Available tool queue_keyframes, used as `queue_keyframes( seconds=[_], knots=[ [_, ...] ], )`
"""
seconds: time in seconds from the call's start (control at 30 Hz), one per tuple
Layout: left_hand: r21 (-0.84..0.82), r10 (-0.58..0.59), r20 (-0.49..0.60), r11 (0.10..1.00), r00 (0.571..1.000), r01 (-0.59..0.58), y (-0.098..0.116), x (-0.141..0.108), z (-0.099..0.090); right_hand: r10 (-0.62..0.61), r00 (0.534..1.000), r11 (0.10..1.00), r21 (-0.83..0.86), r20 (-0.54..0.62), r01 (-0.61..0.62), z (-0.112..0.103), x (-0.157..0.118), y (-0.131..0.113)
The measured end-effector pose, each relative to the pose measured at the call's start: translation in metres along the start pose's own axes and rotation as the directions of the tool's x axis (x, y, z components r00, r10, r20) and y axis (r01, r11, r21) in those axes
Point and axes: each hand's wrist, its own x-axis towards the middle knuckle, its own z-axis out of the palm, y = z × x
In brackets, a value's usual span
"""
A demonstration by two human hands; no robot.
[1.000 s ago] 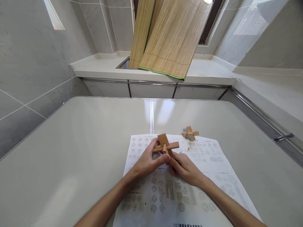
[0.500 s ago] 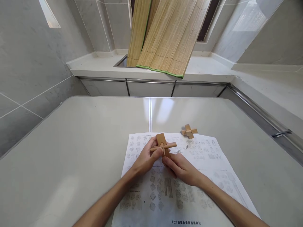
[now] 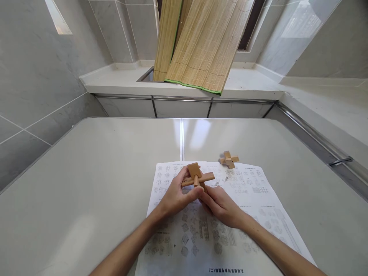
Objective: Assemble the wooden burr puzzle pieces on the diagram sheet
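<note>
Between my two hands is a wooden burr puzzle (image 3: 194,171), its light brown pieces crossing each other and sticking out in several directions. My left hand (image 3: 179,194) grips it from the left, thumb across the near side. From the lower right, my right hand (image 3: 220,205) pinches its bottom end, and the thumbs of both hands lie close together. Fingers hide part of the puzzle's underside. A second, smaller wooden burr puzzle (image 3: 229,159) rests at the far edge of the paper, beyond my right hand.
A large printed sheet (image 3: 258,218) with small puzzle diagrams lies under my hands on the pale tabletop (image 3: 100,184). Past the table, a bamboo blind (image 3: 201,50) hangs over a white ledge (image 3: 120,82). A metal rail (image 3: 313,132) runs along the right wall.
The wooden puzzle has tilted slightly in my hands. My left thumb has slid down from the crossing of the pieces towards my right thumb, uncovering the near piece.
</note>
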Motion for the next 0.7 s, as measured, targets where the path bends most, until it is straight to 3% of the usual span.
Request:
queue_keyframes(
  seconds=[0.17,0.3,0.4,0.5,0.7],
  knots=[
    [0.094,0.126,-0.04,0.988,0.991,-0.122,0.002,-0.002,0.0,0.007,0.998,0.999,0.036,0.056,-0.009,-0.007,0.001,-0.004],
    [0.184,0.188,-0.09,0.968,0.978,-0.169,0.0,-0.001,-0.001,0.051,0.997,0.986,0.164,-0.054,-0.041,-0.02,0.003,-0.005],
    [0.32,0.261,-0.044,0.918,0.964,-0.234,-0.002,0.0,-0.001,0.053,0.991,0.952,0.306,-0.124,-0.013,-0.026,0.003,-0.006],
    [0.407,0.309,0.047,0.863,0.95,-0.3,-0.005,0.0,0.0,0.083,0.985,0.955,0.295,-0.154,-0.034,-0.027,0.004,-0.008],
    [0.467,0.291,0.067,0.836,0.954,-0.288,-0.01,0.002,0.0,0.145,0.978,0.938,0.337,-0.152,-0.087,-0.022,0.01,-0.004]
  ],
)
